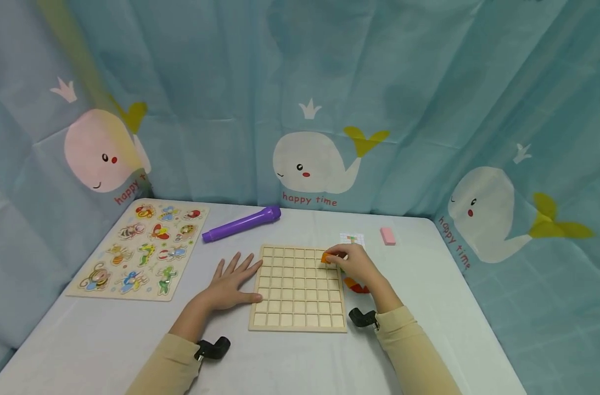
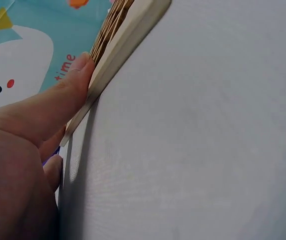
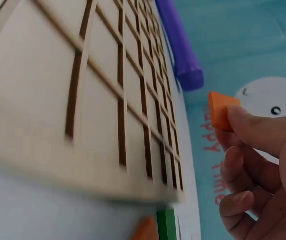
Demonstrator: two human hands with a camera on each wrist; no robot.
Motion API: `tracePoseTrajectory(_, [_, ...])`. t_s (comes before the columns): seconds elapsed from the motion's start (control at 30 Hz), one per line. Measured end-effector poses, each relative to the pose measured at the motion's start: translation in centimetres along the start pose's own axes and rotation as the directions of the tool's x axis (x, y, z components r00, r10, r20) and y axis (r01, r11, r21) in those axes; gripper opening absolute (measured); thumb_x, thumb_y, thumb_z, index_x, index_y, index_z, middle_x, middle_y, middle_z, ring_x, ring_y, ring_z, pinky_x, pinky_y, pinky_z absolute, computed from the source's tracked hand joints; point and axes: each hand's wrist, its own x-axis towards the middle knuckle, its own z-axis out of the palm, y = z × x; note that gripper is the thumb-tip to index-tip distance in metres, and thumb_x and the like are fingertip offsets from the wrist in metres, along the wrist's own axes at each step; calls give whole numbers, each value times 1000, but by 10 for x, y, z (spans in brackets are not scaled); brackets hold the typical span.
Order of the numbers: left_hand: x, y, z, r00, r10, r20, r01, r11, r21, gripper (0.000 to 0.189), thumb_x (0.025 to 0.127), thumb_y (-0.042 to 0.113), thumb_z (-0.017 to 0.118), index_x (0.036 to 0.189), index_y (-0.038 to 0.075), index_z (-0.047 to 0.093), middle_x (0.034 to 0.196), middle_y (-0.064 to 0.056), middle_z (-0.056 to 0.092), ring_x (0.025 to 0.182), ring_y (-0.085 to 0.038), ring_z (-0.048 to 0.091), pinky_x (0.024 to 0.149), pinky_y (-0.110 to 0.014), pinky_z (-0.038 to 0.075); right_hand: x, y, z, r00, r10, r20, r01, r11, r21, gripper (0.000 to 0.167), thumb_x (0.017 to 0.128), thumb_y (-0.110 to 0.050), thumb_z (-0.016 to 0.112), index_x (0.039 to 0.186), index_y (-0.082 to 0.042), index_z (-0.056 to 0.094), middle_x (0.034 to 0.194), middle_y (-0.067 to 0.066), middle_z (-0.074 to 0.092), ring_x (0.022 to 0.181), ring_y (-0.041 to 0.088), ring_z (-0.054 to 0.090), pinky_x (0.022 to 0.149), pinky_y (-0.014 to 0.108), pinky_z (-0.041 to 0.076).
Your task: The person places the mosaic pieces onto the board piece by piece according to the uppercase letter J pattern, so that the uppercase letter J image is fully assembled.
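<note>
A wooden grid board [image 1: 300, 296] with rows of square cells lies flat on the white table. My right hand [image 1: 357, 266] pinches a small orange tile [image 3: 221, 111] between thumb and forefinger, over the board's far right corner; the other fingers curl loosely below. My left hand [image 1: 230, 288] lies at the board's left side, fingers spread, its thumb [image 2: 75, 82] and forefinger touching the frame. Red and orange pieces [image 1: 356, 286] lie right of the board, partly hidden by the right forearm. A green piece [image 3: 166, 225] shows beside the board in the right wrist view.
A printed grid card [image 1: 351, 238] lies behind the right hand, with a pink block [image 1: 387, 236] to its right. At the back is a purple stick [image 1: 240, 224]. An insect puzzle board [image 1: 149, 269] lies at left. A whale-print curtain [image 1: 206, 164] surrounds the table's back and sides.
</note>
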Motion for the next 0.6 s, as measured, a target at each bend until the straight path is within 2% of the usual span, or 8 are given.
tracePoseTrajectory(0.2, [0, 2, 0, 1000, 3, -5, -3, 1000, 1, 95, 84, 64, 69, 160, 25, 29, 170, -9, 16, 156, -42, -4, 120, -66, -12, 15, -16, 20, 999, 45, 13, -46, 994, 96, 12, 93, -27, 75, 101, -19, 76, 90, -6, 72, 80, 10, 63, 71, 30, 54])
tracePoseTrajectory(0.4, [4, 4, -1, 1000, 15, 6, -15, 1000, -5, 95, 85, 65, 68, 161, 25, 28, 170, -9, 14, 156, -41, -5, 120, -66, -13, 26, -26, 39, 999, 53, 9, -53, 991, 119, 10, 91, -27, 76, 97, -19, 77, 88, -6, 73, 76, 11, 64, 70, 30, 55])
tracePoseTrajectory(0.5, [3, 1, 0, 1000, 9, 3, -9, 1000, 1, 95, 84, 65, 68, 161, 25, 28, 170, -9, 14, 156, -41, -5, 120, -66, -13, 33, -30, 48, 998, 49, 26, -51, 991, 125, 11, 92, -26, 75, 98, -17, 77, 88, -5, 73, 74, 11, 63, 66, 29, 55])
tracePoseTrajectory(0.6, [2, -2, 2, 1000, 1, -3, -1, 1000, 18, 95, 84, 66, 68, 161, 27, 28, 170, -8, 15, 156, -41, -5, 120, -66, -13, 40, -33, 57, 998, 45, 48, -51, 991, 126, 11, 93, -27, 74, 98, -17, 77, 88, -5, 73, 75, 9, 64, 68, 28, 55])
